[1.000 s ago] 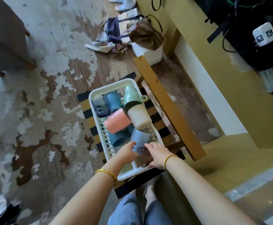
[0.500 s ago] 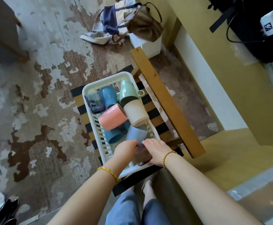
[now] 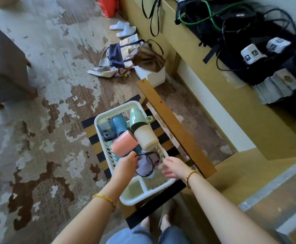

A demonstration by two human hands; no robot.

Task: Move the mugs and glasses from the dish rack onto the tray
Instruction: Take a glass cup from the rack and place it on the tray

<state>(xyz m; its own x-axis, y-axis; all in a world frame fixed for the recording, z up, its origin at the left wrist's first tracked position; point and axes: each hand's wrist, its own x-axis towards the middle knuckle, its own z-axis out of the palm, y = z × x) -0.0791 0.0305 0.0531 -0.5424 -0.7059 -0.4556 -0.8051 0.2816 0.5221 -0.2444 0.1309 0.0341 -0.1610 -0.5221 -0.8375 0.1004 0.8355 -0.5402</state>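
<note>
A white plastic dish rack [image 3: 131,199] sits on a striped seat below me. My left hand [image 3: 126,163] grips a smoky, see-through glass [image 3: 146,164] by its rim and holds it tilted just above the rack's near half. My right hand [image 3: 174,169] hovers beside the glass with fingers spread and holds nothing. Further back the rack holds a pink mug [image 3: 124,146], a cream mug [image 3: 146,138], a green mug [image 3: 136,118], a blue mug [image 3: 120,125] and a dark glass [image 3: 105,131], all lying on their sides. No tray is in view.
A wooden chair rail [image 3: 175,127] runs along the rack's right side. A long yellow bench [image 3: 231,95] with black bags and cables stands to the right. Bags [image 3: 126,57] and white slippers [image 3: 124,29] lie on the patchy carpet beyond. A grey stool [image 3: 4,71] stands at left.
My left hand has lifted the smoky glass out of the rack's near end. My right hand has let go and pulled back to the right, fingers apart. The camera has tilted up.
</note>
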